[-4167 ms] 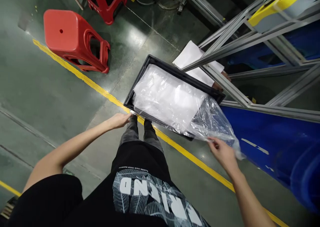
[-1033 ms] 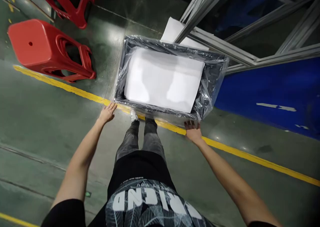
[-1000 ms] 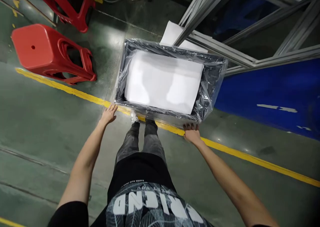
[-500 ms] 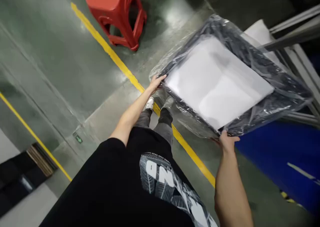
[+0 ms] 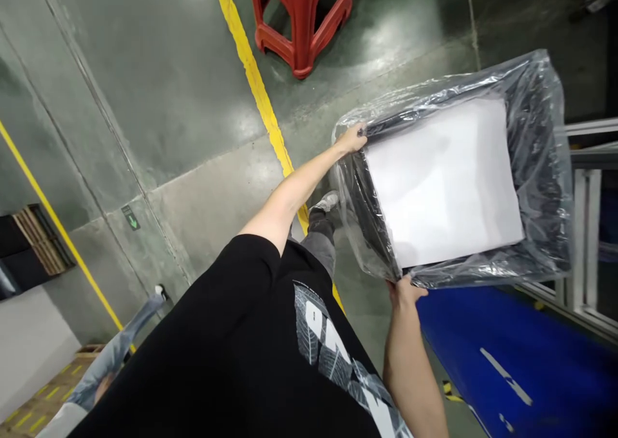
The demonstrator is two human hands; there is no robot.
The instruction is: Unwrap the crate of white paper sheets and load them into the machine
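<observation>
I hold a black tray point(image 5: 371, 222) lifted off the floor and tilted, wrapped in a clear plastic bag point(image 5: 541, 135). A white sheet point(image 5: 444, 180) lies flat inside it. My left hand point(image 5: 351, 139) grips the tray's far near-side corner through the plastic. My right hand point(image 5: 403, 291) grips the lower corner from underneath.
A red plastic stool point(image 5: 302, 13) stands on the green floor beyond a yellow floor line point(image 5: 255, 84). A blue bin point(image 5: 506, 361) sits at lower right under a metal frame point(image 5: 586, 232). Dark trays and wood point(image 5: 29, 245) lie at far left.
The tray has gone from resting on the floor to lifted in both hands, and I have turned to the left with it. The view has swung away from the frame.
</observation>
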